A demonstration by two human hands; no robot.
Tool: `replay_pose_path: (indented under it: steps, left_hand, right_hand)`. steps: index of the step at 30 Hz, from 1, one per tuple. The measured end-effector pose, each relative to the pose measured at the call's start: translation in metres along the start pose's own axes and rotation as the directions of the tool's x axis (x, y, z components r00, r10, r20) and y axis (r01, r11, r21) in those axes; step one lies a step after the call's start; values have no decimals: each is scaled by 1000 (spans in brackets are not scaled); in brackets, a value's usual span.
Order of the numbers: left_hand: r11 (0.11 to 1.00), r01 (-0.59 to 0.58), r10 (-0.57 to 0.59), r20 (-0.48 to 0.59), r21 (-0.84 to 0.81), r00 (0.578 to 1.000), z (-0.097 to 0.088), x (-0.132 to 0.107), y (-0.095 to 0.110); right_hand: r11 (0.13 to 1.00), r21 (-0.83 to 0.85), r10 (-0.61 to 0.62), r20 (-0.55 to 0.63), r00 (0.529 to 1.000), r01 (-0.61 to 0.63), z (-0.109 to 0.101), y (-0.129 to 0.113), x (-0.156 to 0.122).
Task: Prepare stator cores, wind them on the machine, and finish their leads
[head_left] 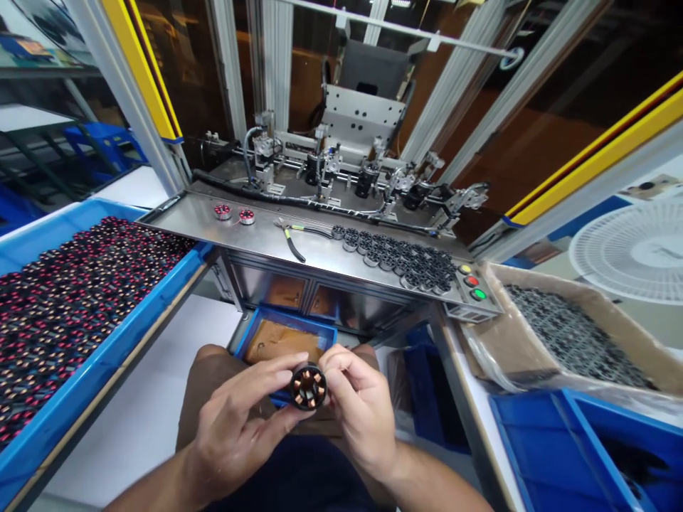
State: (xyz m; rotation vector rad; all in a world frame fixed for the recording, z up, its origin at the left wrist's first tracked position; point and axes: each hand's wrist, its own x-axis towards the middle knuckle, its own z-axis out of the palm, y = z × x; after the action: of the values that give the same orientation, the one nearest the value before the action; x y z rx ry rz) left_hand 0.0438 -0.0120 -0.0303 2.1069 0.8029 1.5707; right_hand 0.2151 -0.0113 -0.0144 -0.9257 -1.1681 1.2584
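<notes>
A round black motor stator with copper windings is held up in front of my lap, its open face towards me. My left hand grips it from the left, with fingers along the top and thumb beneath. At its right edge, my right hand is closed in a pinch against the rim. Whatever sits between those right fingertips is hidden. Beyond my hands, a pair of cutting pliers lies on the metal bench. Two stators with red windings rest to the left of the pliers.
Many black stator cores stand grouped on the bench, beside coloured push buttons. Behind is a winding machine. A blue crate of wound stators is at left; a lined carton of grey parts and a blue bin are at right.
</notes>
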Motion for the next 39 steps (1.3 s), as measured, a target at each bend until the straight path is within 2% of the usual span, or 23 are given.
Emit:
replay_pose_path:
  steps: [7,13,18,21,24,26,28,30,32,33,34,36,38,39]
  left_hand:
    - [997,61,-60,-33,49,998,-1,1,4]
    - [976,216,-215,-46,19,976,-2,4,11]
    - [975,220,-220,-36,7,975,-1,2,10]
    - [969,246,-247,-16,-34,969,-1,-2,8]
    - [928,328,-332,10,-177,943,2,-7,10]
    - [839,415,-433,29,-351,901,4,-8,13]
    - [684,480,-527,82,-549,846,5,-8,16]
    - [492,493,-571,162,-717,805,6,-3,17]
    - [315,489,-588,237,-814,773,8,4,15]
    - [232,499,-612,273,-835,742,10,9,13]
    - [147,524,-644,321,-839,695,12,13,10]
    - [-52,622,-668,490,-781,560,17,20,5]
    - [-238,737,-551,713,-633,434,22,23,0]
    - [-291,782,-455,799,-551,393,24,22,-2]
  right_hand:
    - [999,14,46,-2,999,-46,1,3,0]
    - [1000,15,11,-3,1000,-11,2,3,-1]
    - [1000,-7,-8,-8,1000,8,3,0,-1]
    - [999,-23,-34,-15,999,34,2,2,-1]
    - [992,-82,-98,-30,995,95,1,2,-1]
    - [966,-169,-203,-22,979,196,-1,-2,0]
    - [899,-276,-346,30,938,340,-5,-9,1]
    - [794,-362,-475,131,870,488,-10,-17,4]
    - [682,-410,-554,252,794,606,-15,-26,6]
    - [627,-429,-577,305,758,650,-18,-29,8]
    - [572,-444,-594,354,722,689,-21,-31,9]
    - [473,-456,-615,442,653,754,-25,-34,10]
    - [411,-434,-624,507,595,802,-28,-35,11]
    - [395,-415,-626,531,571,819,-30,-35,12]
